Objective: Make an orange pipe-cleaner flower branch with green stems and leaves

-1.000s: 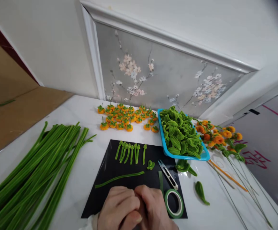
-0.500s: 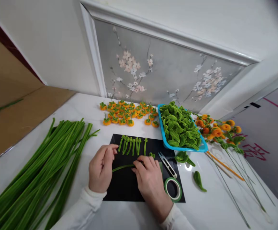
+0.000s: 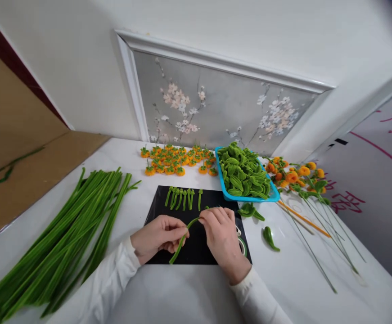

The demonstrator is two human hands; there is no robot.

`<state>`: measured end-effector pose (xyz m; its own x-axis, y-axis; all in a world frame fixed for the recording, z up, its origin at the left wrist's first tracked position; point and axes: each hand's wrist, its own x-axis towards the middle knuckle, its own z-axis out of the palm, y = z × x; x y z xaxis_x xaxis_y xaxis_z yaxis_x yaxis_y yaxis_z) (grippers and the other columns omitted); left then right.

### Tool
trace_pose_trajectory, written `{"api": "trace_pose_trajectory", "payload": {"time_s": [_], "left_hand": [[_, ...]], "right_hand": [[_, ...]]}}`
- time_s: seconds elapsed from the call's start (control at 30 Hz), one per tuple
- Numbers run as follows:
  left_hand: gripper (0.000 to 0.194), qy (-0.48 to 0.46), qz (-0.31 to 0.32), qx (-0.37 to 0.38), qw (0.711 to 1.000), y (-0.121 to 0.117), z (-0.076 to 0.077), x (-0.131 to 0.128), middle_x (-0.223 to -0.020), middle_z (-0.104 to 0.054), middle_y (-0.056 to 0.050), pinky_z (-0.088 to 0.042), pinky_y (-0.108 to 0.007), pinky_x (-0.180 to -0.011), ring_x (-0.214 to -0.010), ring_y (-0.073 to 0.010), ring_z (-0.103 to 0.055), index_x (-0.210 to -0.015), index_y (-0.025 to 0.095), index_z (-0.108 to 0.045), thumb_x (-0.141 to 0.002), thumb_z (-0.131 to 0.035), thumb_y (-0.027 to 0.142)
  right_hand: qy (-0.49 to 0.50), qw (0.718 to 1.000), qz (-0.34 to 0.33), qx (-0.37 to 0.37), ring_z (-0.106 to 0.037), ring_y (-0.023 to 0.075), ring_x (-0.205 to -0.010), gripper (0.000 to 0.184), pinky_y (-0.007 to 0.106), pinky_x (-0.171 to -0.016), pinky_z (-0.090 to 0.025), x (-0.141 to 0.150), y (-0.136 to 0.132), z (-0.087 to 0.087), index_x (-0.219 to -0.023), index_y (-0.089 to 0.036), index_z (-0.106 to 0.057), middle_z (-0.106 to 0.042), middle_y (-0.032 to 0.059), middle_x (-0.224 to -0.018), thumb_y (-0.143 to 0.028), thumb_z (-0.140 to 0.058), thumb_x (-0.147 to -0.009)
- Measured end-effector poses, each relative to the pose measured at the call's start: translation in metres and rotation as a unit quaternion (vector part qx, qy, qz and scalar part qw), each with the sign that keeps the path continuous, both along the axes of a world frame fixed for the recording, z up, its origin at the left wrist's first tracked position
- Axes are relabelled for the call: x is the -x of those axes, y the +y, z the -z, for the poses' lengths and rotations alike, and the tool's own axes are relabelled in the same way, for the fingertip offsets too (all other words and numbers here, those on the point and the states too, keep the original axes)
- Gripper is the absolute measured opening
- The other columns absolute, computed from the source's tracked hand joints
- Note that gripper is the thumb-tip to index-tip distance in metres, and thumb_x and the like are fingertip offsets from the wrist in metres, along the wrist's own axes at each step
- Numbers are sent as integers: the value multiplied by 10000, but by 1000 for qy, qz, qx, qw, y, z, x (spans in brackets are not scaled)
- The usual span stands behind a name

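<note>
A green pipe cleaner (image 3: 193,222) is stretched in a curve between my two hands, over the black mat (image 3: 196,249). My left hand (image 3: 160,236) pinches it partway along, and a free end hangs below the fingers. At its upper end, my right hand (image 3: 220,231) grips it with bent fingers. Just beyond, several short green pipe cleaner pieces with knotted tops (image 3: 181,199) lie in a row on the mat. The roll of green tape (image 3: 242,246) shows only partly past my right hand, which also hides most of the snips.
Long green pipe cleaners (image 3: 70,234) lie in a bundle on the left. Orange flower-like pieces with green tops (image 3: 168,159) stand at the back. A blue basket (image 3: 223,191) holds green leaves; loose leaves (image 3: 269,238) and orange-flowered stems (image 3: 292,175) lie to the right.
My hands came apart from above the mat's front edge and reached over the mat. The pipe cleaner that lay on the mat is now lifted and held in both hands.
</note>
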<state>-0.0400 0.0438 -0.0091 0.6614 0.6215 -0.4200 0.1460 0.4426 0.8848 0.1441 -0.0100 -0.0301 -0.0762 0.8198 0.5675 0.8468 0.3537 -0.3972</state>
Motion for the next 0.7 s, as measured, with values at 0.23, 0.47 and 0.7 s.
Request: {"api": "trace_pose_trajectory", "payload": {"time_s": [0.23,0.47,0.7], "left_hand": [[181,-43,-31,23,998,2,5,-4,-687,-599,-14,-343,-159,-483,-524,-49,-422,-774,125,-714,-732,-721,301],[158,-75,-50,12,996,4,11,-9,-755,-639,-33,-351,-157,-486,-537,-44,-438,-780,124,-717,-703,-747,258],[194,-96,-76,17,992,2,20,-12,-686,-629,-11,-409,-146,-521,-533,-42,-497,-767,128,-691,-681,-769,283]], "right_hand": [[129,987,-53,84,-536,185,-786,136,323,-733,-373,-5,0,-6,-839,-211,-673,-663,38,-805,-195,-543,-877],[411,865,-96,272,-487,104,-451,227,230,-460,-410,0,1,-3,-753,-169,-639,-542,-23,-541,-383,-581,-805],[504,782,-139,338,-581,97,-489,373,212,-476,-510,9,-1,-4,-724,-135,-618,-596,2,-584,-506,-647,-721]]}}
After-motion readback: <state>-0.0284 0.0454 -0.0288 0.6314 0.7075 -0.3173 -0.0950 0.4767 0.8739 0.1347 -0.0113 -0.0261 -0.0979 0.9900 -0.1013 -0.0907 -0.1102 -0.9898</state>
